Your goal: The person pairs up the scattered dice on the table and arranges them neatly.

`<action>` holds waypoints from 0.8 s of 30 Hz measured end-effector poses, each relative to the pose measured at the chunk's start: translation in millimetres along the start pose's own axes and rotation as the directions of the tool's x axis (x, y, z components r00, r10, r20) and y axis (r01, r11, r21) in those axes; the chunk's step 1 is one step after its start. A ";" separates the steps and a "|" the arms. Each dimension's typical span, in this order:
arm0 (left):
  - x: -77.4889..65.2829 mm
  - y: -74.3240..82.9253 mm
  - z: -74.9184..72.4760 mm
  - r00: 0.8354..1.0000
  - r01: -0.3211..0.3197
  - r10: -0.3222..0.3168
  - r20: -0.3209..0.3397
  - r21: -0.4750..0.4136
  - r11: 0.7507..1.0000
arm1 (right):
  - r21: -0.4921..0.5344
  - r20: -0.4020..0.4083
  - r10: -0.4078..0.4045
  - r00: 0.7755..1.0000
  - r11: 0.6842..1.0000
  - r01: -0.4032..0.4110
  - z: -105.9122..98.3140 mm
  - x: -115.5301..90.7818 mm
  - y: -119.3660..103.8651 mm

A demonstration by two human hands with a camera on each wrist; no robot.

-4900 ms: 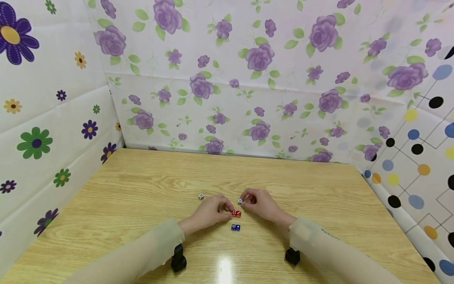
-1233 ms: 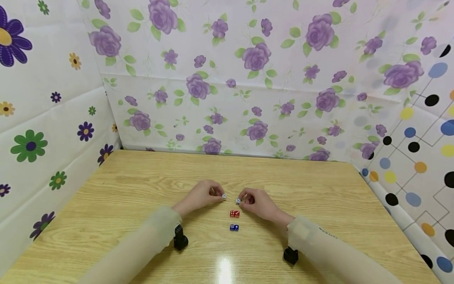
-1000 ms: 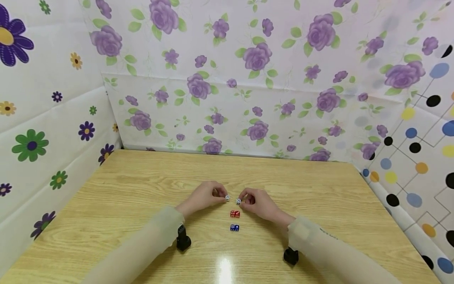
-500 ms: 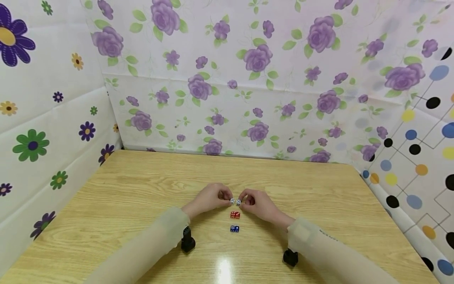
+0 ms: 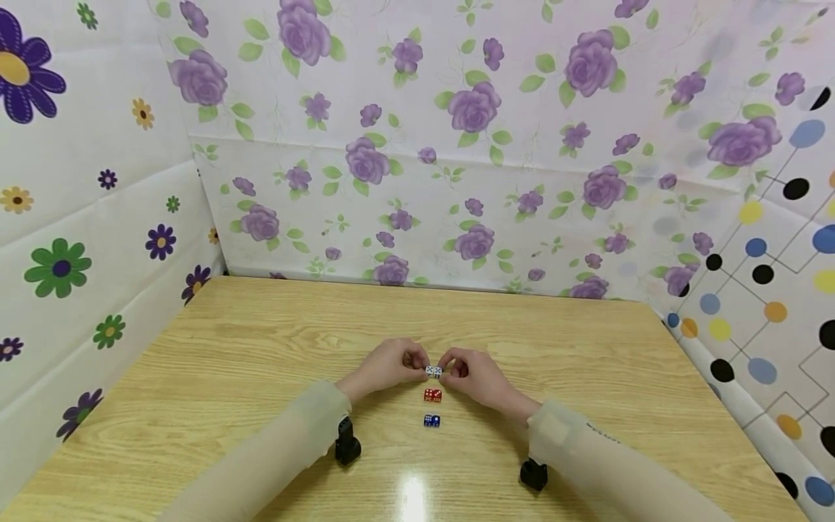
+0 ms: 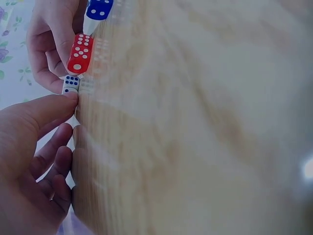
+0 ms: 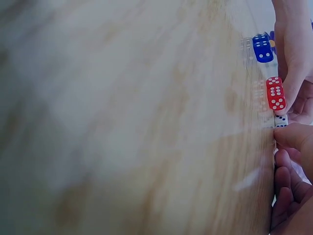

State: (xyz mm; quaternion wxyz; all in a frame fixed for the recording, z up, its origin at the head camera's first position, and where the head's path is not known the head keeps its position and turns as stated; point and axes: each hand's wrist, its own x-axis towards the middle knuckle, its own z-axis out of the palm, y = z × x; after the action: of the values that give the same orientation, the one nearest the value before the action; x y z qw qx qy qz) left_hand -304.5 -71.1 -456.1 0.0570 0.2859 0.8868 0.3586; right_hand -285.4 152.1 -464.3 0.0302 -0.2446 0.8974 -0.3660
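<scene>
Two white dice with dark pips sit side by side in the middle of the table. My left hand (image 5: 391, 365) pinches the left white die (image 5: 429, 370) between thumb and fingers. From the other side, my right hand (image 5: 479, 375) pinches the right white die (image 5: 438, 373). Just nearer to me lies a pair of red dice (image 5: 433, 395), set flush against each other. In the left wrist view the thumb partly covers a white die (image 6: 72, 82); the right wrist view also shows white die faces (image 7: 280, 120) between the hands.
A pair of blue dice (image 5: 431, 420) lies nearer to me, in line with the red ones. The wooden table (image 5: 274, 319) meets a flower-print cloth (image 5: 417, 217) at the back. Patterned cloths also hang at left and right. Each wrist wears a small black camera.
My left hand has left the red dice, taken the white die from farther left and brought it right, up against the other white die. The right hand has stayed nearly still.
</scene>
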 end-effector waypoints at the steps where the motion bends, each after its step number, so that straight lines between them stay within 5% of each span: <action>1: 0.0 -0.2 0.1 1.000 0.001 -0.001 0.001 0.000 1.000 | 0.001 -0.001 0.000 1.000 1.000 0.000 0.1 0.0 0.0; 24: 0.2 0.7 1.3 1.000 0.025 -0.025 -0.003 -0.003 1.000 | 0.007 -0.004 -0.003 1.000 1.000 0.003 -0.8 -1.6 -2.1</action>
State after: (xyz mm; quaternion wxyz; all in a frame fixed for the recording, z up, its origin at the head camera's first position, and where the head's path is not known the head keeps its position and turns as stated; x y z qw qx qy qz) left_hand -304.0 -69.8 -456.6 0.0606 0.2742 0.8899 0.3594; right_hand -283.3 152.1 -462.5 0.0289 -0.2452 0.8957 -0.3698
